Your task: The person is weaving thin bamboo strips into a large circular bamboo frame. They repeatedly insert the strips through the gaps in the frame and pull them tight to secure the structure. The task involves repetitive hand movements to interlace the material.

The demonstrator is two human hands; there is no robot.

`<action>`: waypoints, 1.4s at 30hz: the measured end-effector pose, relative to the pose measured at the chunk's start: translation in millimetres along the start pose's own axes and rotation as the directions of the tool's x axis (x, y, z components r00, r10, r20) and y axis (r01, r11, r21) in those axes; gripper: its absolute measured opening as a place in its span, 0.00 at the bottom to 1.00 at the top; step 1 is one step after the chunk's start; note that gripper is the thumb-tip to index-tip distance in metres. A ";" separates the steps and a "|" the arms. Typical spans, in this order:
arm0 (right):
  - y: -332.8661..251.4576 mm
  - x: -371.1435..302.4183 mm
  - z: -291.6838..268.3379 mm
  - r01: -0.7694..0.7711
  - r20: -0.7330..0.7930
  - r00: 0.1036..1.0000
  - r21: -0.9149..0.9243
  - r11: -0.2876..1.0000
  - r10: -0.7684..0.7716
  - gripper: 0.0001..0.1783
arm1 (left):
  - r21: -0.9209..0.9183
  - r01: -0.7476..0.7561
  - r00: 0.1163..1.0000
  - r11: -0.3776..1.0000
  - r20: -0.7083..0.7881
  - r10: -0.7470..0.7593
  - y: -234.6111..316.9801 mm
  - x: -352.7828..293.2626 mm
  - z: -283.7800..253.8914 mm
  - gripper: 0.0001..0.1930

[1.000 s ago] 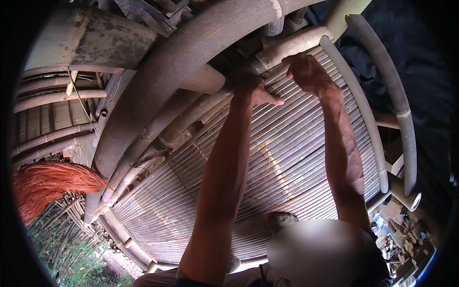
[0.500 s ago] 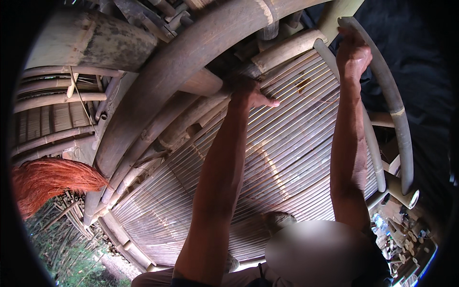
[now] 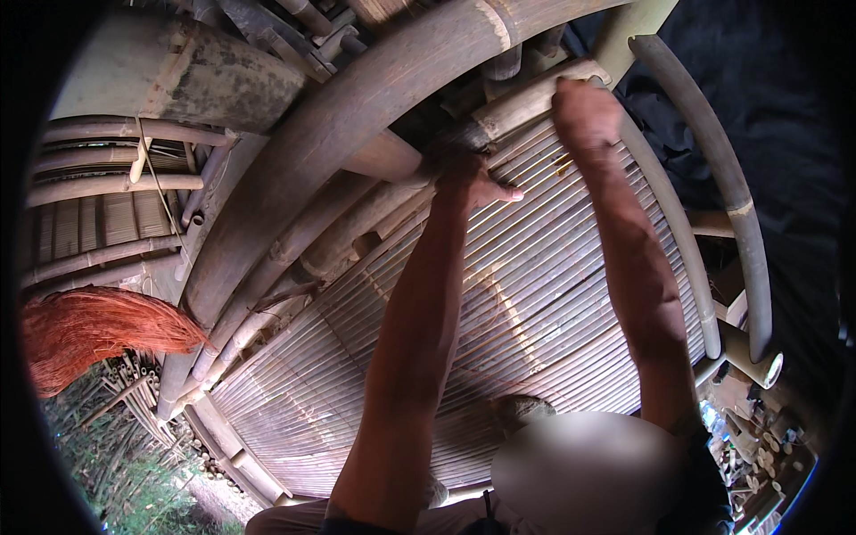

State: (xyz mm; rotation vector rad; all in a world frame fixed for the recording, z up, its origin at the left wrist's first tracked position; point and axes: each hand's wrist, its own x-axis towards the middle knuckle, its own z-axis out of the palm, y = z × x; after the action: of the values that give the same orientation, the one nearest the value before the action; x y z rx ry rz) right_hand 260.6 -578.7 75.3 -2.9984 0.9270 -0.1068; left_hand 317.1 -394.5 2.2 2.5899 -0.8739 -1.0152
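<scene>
A bamboo seat of thin parallel slats (image 3: 508, 294) spreads below my arms, framed by thicker bamboo poles. My left hand (image 3: 468, 183) is at the bamboo pole (image 3: 392, 203) along the seat's far edge. Its thumb points right over the slats, while the other fingers curl over the pole and are partly lost in shadow. Farther right, my right hand (image 3: 588, 116) is closed and smeared by motion, above the far right corner of the slats near the pole's pale end (image 3: 526, 98). What it holds, if anything, cannot be made out.
A thick curved bamboo (image 3: 357, 116) arches across the far side. Another curved piece (image 3: 713, 143) stands at the right before dark cloth (image 3: 794, 178). A bundle of orange-red fibre strands (image 3: 107, 330) hangs at the left. Bamboo offcuts (image 3: 758, 455) lie at lower right.
My right hand has swung left, from beside the right curved bamboo to over the slats' far corner. My left hand stays at the same pole. The view has shifted slightly.
</scene>
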 end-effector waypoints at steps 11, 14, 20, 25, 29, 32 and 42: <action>-49.1 -7.3 45.2 -0.245 0.804 0.446 0.531 0.811 -0.392 0.21 | -0.076 -0.103 0.994 0.992 -0.033 0.101 -10.4 10.1 3.7 0.46; -44.3 -4.1 44.8 -0.554 0.884 0.323 0.467 0.689 -0.339 0.27 | -0.128 -0.108 0.994 0.986 -0.035 0.104 -13.5 9.8 4.9 0.44; -43.7 -5.6 41.6 -0.572 0.864 0.366 0.502 0.649 -0.346 0.35 | -0.208 -0.106 0.993 0.972 -0.066 0.094 -10.5 21.4 2.1 0.40; -45.3 -26.1 15.5 -0.407 0.715 0.588 0.666 0.625 -0.379 0.36 | -0.358 -0.108 0.991 0.927 -0.117 0.070 -10.4 21.2 5.8 0.36; -31.2 -33.8 -15.0 -0.062 0.665 0.692 0.443 0.895 -0.281 0.30 | -0.568 -0.014 0.978 0.823 -0.179 -0.108 -4.8 7.9 12.5 0.30; 0.1 -40.8 -19.7 0.037 0.201 0.971 0.403 0.914 -0.128 0.25 | -0.474 0.135 0.905 0.870 -0.299 -0.303 9.8 -14.5 16.7 0.23; 67.9 -52.2 -36.2 -0.060 0.062 0.997 0.479 0.875 0.035 0.19 | -0.514 -0.635 0.372 0.577 -0.858 -0.355 -13.2 -84.4 39.5 0.09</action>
State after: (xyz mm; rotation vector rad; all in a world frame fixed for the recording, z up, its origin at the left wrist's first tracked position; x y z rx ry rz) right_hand 176.9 -604.7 106.6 -2.5039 0.8204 -0.2230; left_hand 247.0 -332.7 13.7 1.6307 -0.1768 0.2777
